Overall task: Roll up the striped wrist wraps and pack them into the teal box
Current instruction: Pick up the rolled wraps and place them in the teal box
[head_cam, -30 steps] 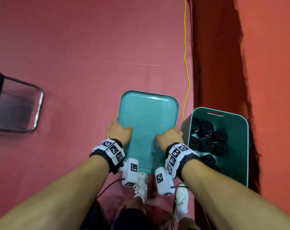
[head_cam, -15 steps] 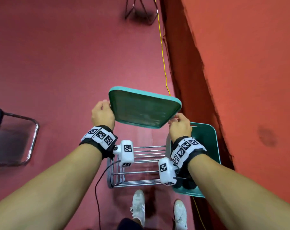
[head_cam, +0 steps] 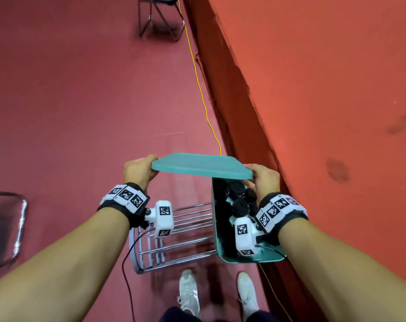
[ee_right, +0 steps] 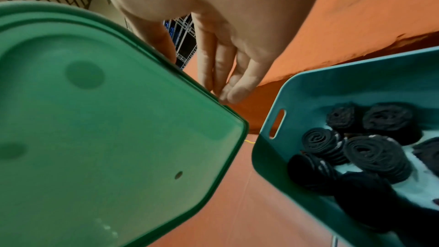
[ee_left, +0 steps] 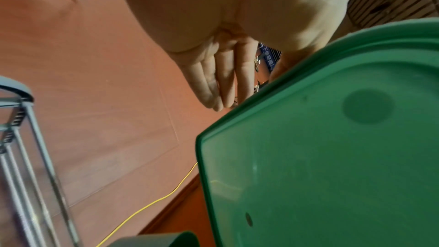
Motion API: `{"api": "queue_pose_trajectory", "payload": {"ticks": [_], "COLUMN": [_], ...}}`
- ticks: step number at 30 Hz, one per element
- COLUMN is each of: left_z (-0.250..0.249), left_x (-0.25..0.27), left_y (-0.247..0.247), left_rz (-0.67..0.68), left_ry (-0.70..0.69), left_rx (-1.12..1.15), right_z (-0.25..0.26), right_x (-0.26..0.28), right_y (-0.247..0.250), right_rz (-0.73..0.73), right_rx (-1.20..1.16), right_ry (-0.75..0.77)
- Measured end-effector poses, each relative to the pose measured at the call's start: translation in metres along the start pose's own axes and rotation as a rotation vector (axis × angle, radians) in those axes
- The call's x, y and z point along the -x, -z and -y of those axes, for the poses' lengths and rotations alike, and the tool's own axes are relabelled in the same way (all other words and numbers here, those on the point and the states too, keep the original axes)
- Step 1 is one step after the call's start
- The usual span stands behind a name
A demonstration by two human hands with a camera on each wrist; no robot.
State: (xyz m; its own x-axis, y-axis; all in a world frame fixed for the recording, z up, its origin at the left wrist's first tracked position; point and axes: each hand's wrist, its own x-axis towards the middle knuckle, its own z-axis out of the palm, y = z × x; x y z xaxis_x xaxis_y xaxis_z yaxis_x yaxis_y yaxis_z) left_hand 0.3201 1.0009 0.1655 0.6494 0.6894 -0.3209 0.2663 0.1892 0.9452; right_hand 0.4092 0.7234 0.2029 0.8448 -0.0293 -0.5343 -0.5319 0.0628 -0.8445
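I hold a teal lid (head_cam: 202, 167) in the air, nearly level, between both hands. My left hand (head_cam: 138, 169) grips its left edge and my right hand (head_cam: 264, 180) grips its right edge. From below, the left wrist view shows the lid's underside (ee_left: 332, 157) with my left fingers (ee_left: 221, 82) along its rim. The lid (ee_right: 106, 138) hangs over the far left end of the teal box (head_cam: 250, 260), which stands on the floor. Several rolled black wrist wraps (head_cam: 238, 196) lie inside the box (ee_right: 273, 153), their spiral ends (ee_right: 377, 155) facing up.
A chrome wire rack (head_cam: 174, 242) stands left of the box, under my left wrist. An orange wall (head_cam: 313, 89) rises right of the box. A yellow cable (head_cam: 202, 94) runs along its foot. One chair (head_cam: 160, 15) stands far ahead, another (head_cam: 14, 228) at left. My white shoes (head_cam: 189, 291) are below.
Both hands have lifted the lid off the wire rack, levelled it and carried it right, over the box's far end. The view has swung toward the wall.
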Motion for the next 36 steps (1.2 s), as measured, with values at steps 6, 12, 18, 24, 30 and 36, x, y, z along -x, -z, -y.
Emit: {"api": "queue_pose_trajectory", "payload": {"ticks": [6, 12, 18, 24, 30, 36], "left_z": [0.001, 0.031, 0.08, 0.123, 0.141, 0.14], "left_x": [0.039, 0.073, 0.091, 0.11, 0.123, 0.125], "left_y": [-0.066, -0.129, -0.162, -0.16, -0.15, -0.143], "left_rz": [0.138, 0.125, 0.045, 0.017, -0.021, -0.011], "left_ry": [0.003, 0.139, 0.221, 0.314, 0.314, 0.355], "left_rx": [-0.206, -0.283, -0.441, -0.539, -0.619, -0.661], "right_z": [0.001, -0.008, -0.037, -0.072, -0.099, -0.11], "right_x": [-0.024, -0.048, -0.085, -0.096, -0.101, -0.093], "right_y": [0.073, 0.144, 0.185, 0.196, 0.195, 0.19], "right_rz": [-0.043, 0.022, 0.078, 0.094, 0.096, 0.077], "right_rx": [0.156, 0.25, 0.408, 0.476, 0.577, 0.657], "right_ry": [0.037, 0.02, 0.002, -0.017, -0.01, -0.003]}}
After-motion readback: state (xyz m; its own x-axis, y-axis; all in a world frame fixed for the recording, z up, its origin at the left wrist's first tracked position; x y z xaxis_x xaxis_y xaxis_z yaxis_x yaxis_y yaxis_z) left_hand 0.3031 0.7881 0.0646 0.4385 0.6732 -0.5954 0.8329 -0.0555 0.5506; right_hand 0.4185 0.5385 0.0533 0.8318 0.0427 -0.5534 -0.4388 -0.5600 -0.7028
